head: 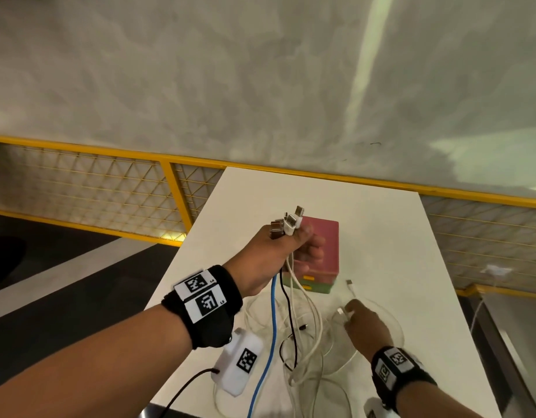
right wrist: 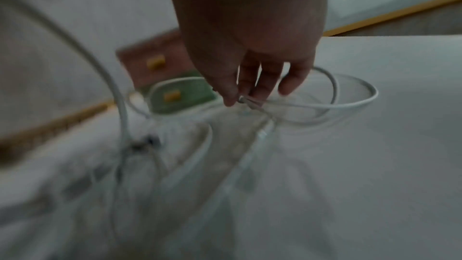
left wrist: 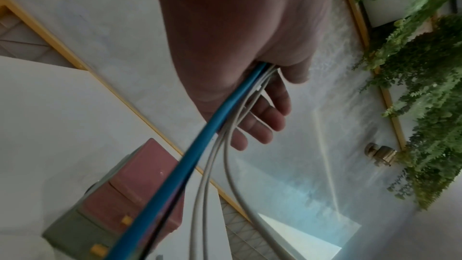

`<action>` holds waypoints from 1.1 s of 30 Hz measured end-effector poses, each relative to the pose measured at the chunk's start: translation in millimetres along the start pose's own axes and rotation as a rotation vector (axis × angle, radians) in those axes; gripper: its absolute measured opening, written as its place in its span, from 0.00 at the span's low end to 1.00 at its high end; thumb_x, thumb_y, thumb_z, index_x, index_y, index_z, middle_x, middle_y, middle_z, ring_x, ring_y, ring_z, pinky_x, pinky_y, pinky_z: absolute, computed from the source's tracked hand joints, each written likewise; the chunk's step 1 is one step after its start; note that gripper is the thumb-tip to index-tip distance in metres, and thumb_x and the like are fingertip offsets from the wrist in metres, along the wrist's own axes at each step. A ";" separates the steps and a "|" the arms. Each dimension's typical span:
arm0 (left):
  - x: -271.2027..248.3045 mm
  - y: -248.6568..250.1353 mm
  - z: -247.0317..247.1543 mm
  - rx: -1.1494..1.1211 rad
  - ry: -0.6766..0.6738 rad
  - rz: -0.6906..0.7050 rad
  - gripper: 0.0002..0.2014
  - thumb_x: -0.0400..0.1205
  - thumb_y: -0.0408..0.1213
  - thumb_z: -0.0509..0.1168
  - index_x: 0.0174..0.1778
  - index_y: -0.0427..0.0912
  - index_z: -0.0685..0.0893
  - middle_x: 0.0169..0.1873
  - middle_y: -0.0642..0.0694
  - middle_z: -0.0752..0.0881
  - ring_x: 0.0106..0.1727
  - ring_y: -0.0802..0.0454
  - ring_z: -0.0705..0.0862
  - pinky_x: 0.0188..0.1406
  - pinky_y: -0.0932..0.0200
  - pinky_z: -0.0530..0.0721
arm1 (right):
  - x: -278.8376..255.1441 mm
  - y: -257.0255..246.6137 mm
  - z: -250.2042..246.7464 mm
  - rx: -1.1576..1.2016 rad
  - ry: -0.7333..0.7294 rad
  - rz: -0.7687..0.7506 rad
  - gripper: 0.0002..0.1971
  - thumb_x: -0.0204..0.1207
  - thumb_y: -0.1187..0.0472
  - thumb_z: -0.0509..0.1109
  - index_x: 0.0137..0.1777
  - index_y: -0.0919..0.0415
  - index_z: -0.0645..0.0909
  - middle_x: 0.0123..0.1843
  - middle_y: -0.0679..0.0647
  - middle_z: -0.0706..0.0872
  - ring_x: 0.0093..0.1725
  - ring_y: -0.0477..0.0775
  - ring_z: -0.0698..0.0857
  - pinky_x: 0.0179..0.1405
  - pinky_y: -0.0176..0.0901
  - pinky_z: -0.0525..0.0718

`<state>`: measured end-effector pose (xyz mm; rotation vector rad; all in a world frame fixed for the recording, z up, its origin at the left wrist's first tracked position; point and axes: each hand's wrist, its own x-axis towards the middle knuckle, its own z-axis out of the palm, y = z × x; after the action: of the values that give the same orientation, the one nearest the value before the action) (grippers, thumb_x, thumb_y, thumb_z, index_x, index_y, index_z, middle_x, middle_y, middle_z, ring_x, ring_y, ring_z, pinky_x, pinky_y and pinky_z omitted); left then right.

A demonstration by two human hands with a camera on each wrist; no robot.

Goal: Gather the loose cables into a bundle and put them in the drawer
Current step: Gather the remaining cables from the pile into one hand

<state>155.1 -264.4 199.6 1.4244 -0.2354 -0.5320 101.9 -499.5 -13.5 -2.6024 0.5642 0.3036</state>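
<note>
My left hand (head: 290, 245) is raised above the white table (head: 396, 236) and grips several cables near their plugs (head: 286, 223): a blue one (head: 272, 312), a black one (head: 287, 306) and white ones (left wrist: 225, 145). They hang down to a tangle on the table. My right hand (head: 349, 312) is low over the table and pinches the plug end of a loose white cable (right wrist: 350, 104), which loops beside it. Behind the left hand stands a small pink and green drawer box (head: 324, 254) with yellow handles; its drawers look closed.
A yellow mesh railing (head: 109, 182) runs behind the table. Another white plug end (head: 349, 283) lies in front of the drawer box. A white device (head: 239, 360) hangs under my left wrist. Green plants (left wrist: 425, 66) show in the left wrist view.
</note>
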 end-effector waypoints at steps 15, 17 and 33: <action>21.0 -0.5 30.8 -0.071 0.102 -0.036 0.17 0.86 0.45 0.64 0.58 0.35 0.88 0.53 0.34 0.91 0.52 0.41 0.92 0.50 0.50 0.91 | -59.5 -134.1 -151.8 0.980 0.208 -0.439 0.09 0.67 0.67 0.80 0.37 0.59 0.81 0.32 0.56 0.86 0.32 0.60 0.85 0.33 0.54 0.84; 20.8 2.2 33.6 -0.044 0.111 0.002 0.16 0.86 0.43 0.64 0.58 0.33 0.87 0.51 0.35 0.91 0.47 0.47 0.92 0.42 0.59 0.90 | -65.1 -142.0 -149.8 0.895 0.265 -0.470 0.10 0.66 0.69 0.78 0.36 0.57 0.80 0.34 0.58 0.87 0.36 0.65 0.87 0.38 0.60 0.86; 19.5 7.7 -9.6 -0.214 0.219 -0.018 0.12 0.88 0.42 0.61 0.49 0.37 0.84 0.39 0.38 0.91 0.42 0.43 0.93 0.48 0.46 0.89 | -60.7 -86.3 -128.9 0.629 0.220 -0.179 0.04 0.74 0.62 0.74 0.44 0.52 0.84 0.47 0.51 0.87 0.45 0.51 0.85 0.48 0.48 0.83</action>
<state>178.0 -265.1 202.6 1.2649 0.0101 -0.3995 100.4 -470.6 150.5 -2.0586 0.4088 -0.1970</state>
